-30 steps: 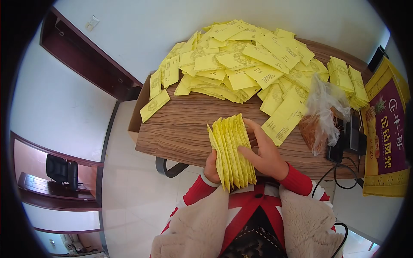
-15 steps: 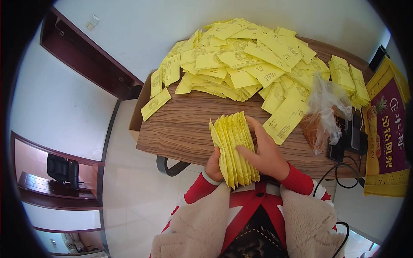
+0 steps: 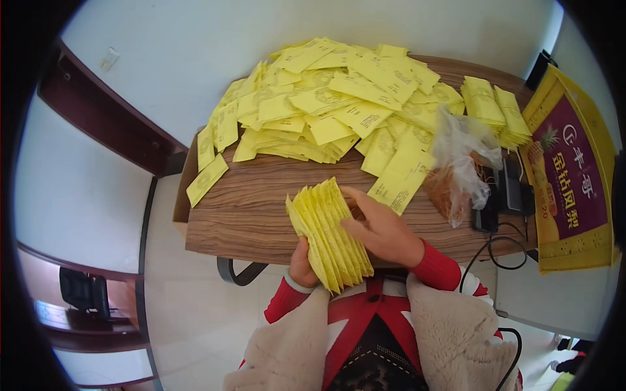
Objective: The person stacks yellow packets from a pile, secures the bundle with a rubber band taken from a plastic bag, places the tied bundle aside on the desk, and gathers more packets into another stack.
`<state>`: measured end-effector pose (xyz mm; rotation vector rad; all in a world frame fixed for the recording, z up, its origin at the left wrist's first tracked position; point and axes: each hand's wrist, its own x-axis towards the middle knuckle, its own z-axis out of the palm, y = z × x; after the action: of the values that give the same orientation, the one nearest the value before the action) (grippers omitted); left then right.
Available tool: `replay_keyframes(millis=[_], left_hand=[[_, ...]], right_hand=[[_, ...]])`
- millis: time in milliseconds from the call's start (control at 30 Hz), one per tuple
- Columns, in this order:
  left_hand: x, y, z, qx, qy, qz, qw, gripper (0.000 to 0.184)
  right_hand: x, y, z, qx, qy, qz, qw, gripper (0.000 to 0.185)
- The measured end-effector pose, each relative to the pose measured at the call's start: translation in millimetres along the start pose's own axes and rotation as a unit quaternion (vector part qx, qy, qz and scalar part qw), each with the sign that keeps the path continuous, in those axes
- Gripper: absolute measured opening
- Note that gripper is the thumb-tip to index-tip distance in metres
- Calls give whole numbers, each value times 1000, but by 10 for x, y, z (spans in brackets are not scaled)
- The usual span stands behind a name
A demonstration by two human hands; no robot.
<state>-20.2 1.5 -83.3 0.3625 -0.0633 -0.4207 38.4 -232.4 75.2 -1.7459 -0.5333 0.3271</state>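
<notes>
A thick stack of yellow paper packets [image 3: 329, 238], standing on edge side by side, is held in front of my body near the table's front edge. My left hand [image 3: 302, 263] is wrapped round its lower left side, with part of the fingers hidden behind it. My right hand [image 3: 385, 231] grips the upper right side, thumb on the packets' edges and fingers partly hidden behind. Beyond them, a large heap of matching yellow packets [image 3: 319, 98] covers the back of the wood-grain table [image 3: 261, 202].
Bundled yellow packets [image 3: 484, 104] stand at the heap's right. Nearer lie a clear plastic bag [image 3: 460, 156] with brown rubber bands, and black devices [image 3: 512, 189] with a cable. A yellow and purple pineapple carton [image 3: 570, 169] is at the right edge. A cardboard box [image 3: 186, 189] stands left.
The view has shifted, so the table and heap sit further left. The packets in my hands look slightly more fanned, with both hands still holding them.
</notes>
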Motion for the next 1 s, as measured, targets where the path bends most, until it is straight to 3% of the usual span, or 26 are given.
replay_keyframes(millis=[33, 100, 167, 200, 267, 467, 600, 800, 933, 1000], left_hand=[[-40, 1, -157, -35, -5, -11, 999, 72], [-63, 1, -355, -105, -14, -30, 994, 74], [-48, 27, -274, -100, -7, -32, 994, 71], [-44, 43, -188, -89, 4, -31, 996, 68], [-45, 42, -84, -68, 26, -27, 997, 63], [-1, 43, -52, -57, 65, -22, 996, 62], [-11, 45, -50, -90, 36, -29, 995, 60], [28, 34, 8, -67, 46, -12, 997, 60], [30, 37, 47, -52, 52, -7, 997, 59], [16, 29, 42, -58, 56, -6, 997, 59]], right_hand=[[-10, 52, -91, -4, 5, 2, 1000, 57], [-62, 242, -320, -223, 73, -49, 971, 46], [-75, 319, -538, -366, 128, -36, 921, 39], [-112, 381, -621, -370, 129, -32, 920, 39], [-167, 518, -733, -595, 196, -94, 773, 38], [-44, 695, -811, -630, 182, -147, 741, 35], [41, 666, -839, -622, 66, -53, 778, 38], [135, 689, -839, -608, 91, -60, 787, 39], [139, 728, -803, -657, 106, -124, 736, 40], [199, 820, -787, -657, 100, -126, 737, 41]])
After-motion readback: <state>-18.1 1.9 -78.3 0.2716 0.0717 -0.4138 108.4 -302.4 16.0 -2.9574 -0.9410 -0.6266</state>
